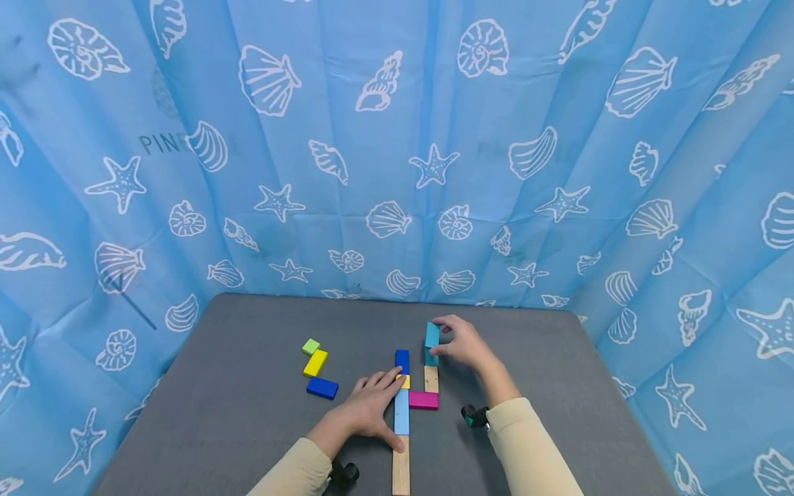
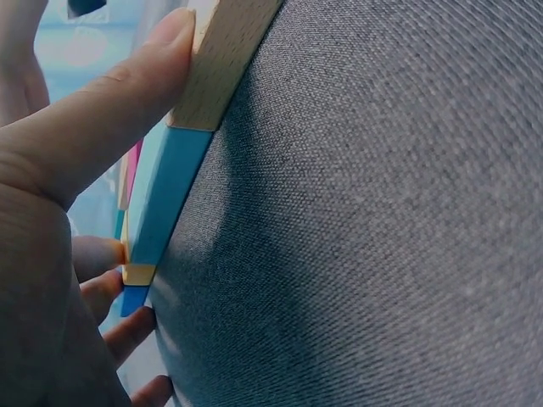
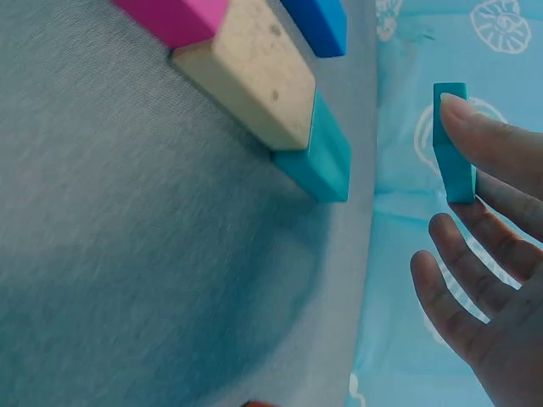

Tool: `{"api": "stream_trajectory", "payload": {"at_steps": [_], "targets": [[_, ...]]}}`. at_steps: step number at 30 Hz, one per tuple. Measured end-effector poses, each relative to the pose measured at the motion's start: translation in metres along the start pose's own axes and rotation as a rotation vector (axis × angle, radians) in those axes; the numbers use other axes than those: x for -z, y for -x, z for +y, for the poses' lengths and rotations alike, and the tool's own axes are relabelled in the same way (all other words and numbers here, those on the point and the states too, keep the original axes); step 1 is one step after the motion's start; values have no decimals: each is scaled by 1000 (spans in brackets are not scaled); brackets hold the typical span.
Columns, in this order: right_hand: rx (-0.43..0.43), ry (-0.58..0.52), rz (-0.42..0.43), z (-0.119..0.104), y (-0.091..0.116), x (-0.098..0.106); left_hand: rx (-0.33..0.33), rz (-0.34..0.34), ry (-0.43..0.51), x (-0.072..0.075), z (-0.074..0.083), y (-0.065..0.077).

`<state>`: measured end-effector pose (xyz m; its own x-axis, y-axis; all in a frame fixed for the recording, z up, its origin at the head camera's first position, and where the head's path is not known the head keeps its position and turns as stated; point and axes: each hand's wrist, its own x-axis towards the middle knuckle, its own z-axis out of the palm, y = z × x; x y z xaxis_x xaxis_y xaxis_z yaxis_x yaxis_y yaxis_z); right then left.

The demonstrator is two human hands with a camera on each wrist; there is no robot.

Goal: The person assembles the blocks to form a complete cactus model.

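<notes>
In the head view, my right hand (image 1: 465, 346) pinches a teal block (image 1: 432, 333) between thumb and fingers. The right wrist view shows this held block (image 3: 451, 157) apart from a second teal block (image 3: 331, 157) on the table. That second one adjoins a plain wooden block (image 1: 431, 379), which meets a magenta block (image 1: 424, 401). My left hand (image 1: 366, 410) rests along the middle row, thumb on a long wooden block (image 1: 401, 474) and fingertips by a small yellow block (image 1: 406, 381). A light blue block (image 1: 402, 413) and a dark blue block (image 1: 402, 360) belong to this row.
Left of the row lie a lime green block (image 1: 311, 346), a yellow block (image 1: 315, 363) and a loose blue block (image 1: 322, 387). The grey tabletop (image 1: 248, 386) ends at a blue shell-patterned curtain (image 1: 384, 207) behind it.
</notes>
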<state>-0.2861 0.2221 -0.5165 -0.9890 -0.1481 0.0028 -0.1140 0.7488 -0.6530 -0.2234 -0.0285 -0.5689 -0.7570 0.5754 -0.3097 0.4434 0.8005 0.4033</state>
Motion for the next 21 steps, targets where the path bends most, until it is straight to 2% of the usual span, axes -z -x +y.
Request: {"api": "stream_trajectory", "payload": {"at_steps": [10,21], "targets": [[-8,30,-41,-3,-16,-7,-5,4,0,0,1,0],[-18,30,-52,-10,-21,-17,1,-1,-2,0,1,0]]}}
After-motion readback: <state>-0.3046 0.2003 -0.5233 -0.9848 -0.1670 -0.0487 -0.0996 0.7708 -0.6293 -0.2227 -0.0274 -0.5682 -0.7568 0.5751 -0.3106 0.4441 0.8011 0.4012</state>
